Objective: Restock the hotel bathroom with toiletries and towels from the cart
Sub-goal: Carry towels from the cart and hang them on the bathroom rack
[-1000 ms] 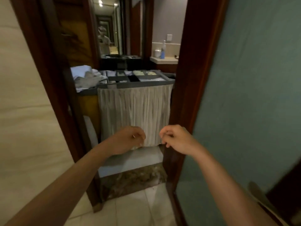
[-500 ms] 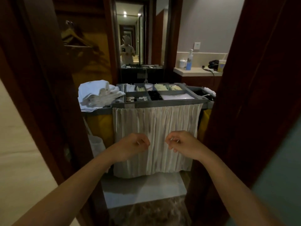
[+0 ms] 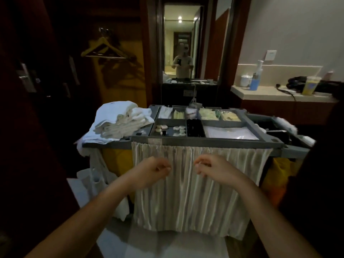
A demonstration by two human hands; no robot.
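Note:
A grey housekeeping cart (image 3: pixel 204 143) stands straight ahead, with a pleated pale curtain (image 3: pixel 186 202) hanging down its front. A stack of folded white towels (image 3: pixel 119 121) lies on its left end. Its top tray holds small round soaps (image 3: pixel 167 128), dark items (image 3: pixel 194 128), pale sachets (image 3: pixel 217 114) and flat white packs (image 3: pixel 230 133). My left hand (image 3: pixel 149 172) and my right hand (image 3: pixel 216 170) hover side by side just before the curtain. Their fingers are loosely curled and hold nothing.
A mirror (image 3: pixel 184 43) behind the cart reflects a person. Wooden hangers (image 3: pixel 104 49) hang at the left. A counter (image 3: pixel 270 94) at the right carries a blue pump bottle (image 3: pixel 255 81), a mug (image 3: pixel 245 81) and a yellow cup (image 3: pixel 310 85). Yellow bags (image 3: pixel 115 161) hang at the cart's ends.
I have stepped through the doorway toward the cart, which now fills the view. Both hands kept the same curled pose and now sit close to the curtain.

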